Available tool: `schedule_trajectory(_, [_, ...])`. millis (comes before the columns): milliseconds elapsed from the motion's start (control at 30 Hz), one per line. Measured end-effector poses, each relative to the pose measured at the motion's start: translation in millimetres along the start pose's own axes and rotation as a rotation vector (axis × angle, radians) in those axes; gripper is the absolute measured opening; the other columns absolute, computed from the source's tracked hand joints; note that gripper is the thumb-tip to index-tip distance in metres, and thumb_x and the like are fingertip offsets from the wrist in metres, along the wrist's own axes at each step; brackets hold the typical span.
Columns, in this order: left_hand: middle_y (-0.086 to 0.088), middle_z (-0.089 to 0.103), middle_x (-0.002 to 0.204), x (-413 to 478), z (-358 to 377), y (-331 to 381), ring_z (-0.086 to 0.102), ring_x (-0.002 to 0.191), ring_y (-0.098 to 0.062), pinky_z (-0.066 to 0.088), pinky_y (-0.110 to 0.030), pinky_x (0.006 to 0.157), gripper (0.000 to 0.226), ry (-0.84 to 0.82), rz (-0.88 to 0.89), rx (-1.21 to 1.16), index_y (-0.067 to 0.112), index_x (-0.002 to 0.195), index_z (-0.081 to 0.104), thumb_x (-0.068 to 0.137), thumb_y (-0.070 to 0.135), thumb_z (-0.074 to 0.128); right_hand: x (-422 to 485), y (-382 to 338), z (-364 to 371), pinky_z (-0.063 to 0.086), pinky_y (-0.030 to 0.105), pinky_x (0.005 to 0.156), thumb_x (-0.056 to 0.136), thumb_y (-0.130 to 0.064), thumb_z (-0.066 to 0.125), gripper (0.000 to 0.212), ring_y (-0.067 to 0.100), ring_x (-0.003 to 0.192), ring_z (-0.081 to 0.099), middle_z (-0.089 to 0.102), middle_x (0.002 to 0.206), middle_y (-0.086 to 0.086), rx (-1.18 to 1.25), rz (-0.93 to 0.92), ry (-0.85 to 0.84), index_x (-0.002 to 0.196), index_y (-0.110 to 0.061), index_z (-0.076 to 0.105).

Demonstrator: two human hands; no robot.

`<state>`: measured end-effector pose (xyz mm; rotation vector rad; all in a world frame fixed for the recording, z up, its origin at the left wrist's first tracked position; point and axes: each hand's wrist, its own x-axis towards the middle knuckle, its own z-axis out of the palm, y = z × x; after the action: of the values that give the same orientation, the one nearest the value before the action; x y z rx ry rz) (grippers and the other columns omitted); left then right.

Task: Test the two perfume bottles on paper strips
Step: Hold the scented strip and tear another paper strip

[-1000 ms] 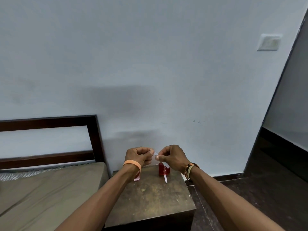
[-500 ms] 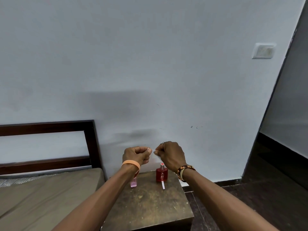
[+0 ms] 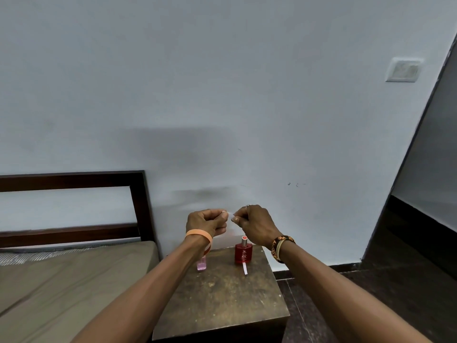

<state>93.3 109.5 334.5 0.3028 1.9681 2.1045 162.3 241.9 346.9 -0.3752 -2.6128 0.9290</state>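
While both hands sit raised above the tabletop [image 3: 222, 300], the view has tilted down since a moment ago, baring the 2 bottles. Left hand [image 3: 206, 225] and right hand [image 3: 256, 226] each pinch, fingers closed, one end of a small white paper strip [image 3: 230, 215] between them. Red perfume bottle [image 3: 243, 251] stands uncapped, a second strip [image 3: 244, 268] lying before it; pink bottle [image 3: 201, 263] is half hidden behind the left wrist. Judgement: strip being readied, pink bottle probably next.
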Motion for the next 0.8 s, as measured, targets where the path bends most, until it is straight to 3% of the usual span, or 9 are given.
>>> schedule_trajectory(233, [-0.013,0.071,0.084,-0.6,-7.0,-1.6,0.07,0.073,-0.025,0.061,-0.037,0.073,0.014,-0.051,-0.02,0.048,0.003,0.092,0.069,0.08,0.009,0.072,-5.5,-3.4,0.7,0.055,0.031,0.07,0.086,-0.029,0.073,0.016,0.012,0.074,0.065,0.071,0.077,-0.004,0.099,0.014,-0.021,0.082,-0.013,0.075])
schedule_trajectory(333, [-0.012,0.069,0.08,1.7,-7.7,-0.8,0.066,0.067,-0.023,0.06,-0.035,0.069,0.013,-0.051,-0.036,0.053,0.002,0.093,0.068,0.082,0.009,0.071,-4.4,-4.8,-1.2,0.057,0.036,0.075,0.091,-0.022,0.068,0.015,0.016,0.073,0.065,0.073,0.08,0.004,0.24,0.083,-0.138,0.089,-0.008,0.073])
schedule_trajectory(433, [-0.012,0.068,0.08,5.6,-11.5,-1.3,0.065,0.067,-0.023,0.06,-0.036,0.07,0.013,0.01,-0.035,0.051,0.004,0.093,0.066,0.083,0.01,0.07,-5.4,-1.6,-6.5,0.056,0.035,0.07,0.093,-0.02,0.066,0.017,0.013,0.066,0.064,0.074,0.076,0.004,0.416,0.202,-0.251,0.095,-0.004,0.071])
schedule_trajectory(600, [-0.013,0.07,0.082,9.7,-23.0,-3.6,0.066,0.069,-0.023,0.06,-0.035,0.069,0.018,0.053,-0.046,0.032,0.002,0.095,0.068,0.08,0.012,0.074,-8.3,8.5,-10.7,0.055,0.03,0.066,0.093,-0.014,0.064,0.012,0.015,0.067,0.065,0.075,0.08,0.008,0.424,0.237,-0.279,0.095,-0.003,0.069])
schedule_trajectory(700, [-0.015,0.071,0.087,6.6,-23.2,-6.8,0.068,0.07,-0.024,0.061,-0.035,0.07,0.021,-0.001,-0.038,0.084,0.001,0.096,0.069,0.078,0.012,0.075,-5.7,10.4,-7.4,0.057,0.036,0.071,0.086,-0.02,0.074,0.018,0.016,0.07,0.066,0.075,0.083,0.01,0.354,0.196,-0.282,0.097,-0.006,0.071])
schedule_trajectory(800, [-0.014,0.07,0.086,3.2,-22.1,-6.1,0.066,0.069,-0.023,0.061,-0.032,0.068,0.02,-0.05,-0.029,0.109,0.002,0.096,0.069,0.079,0.011,0.074,-2.4,8.3,-5.4,0.056,0.028,0.062,0.076,-0.032,0.082,0.026,0.015,0.068,0.067,0.075,0.079,0.007,0.27,0.205,-0.272,0.088,-0.01,0.075])
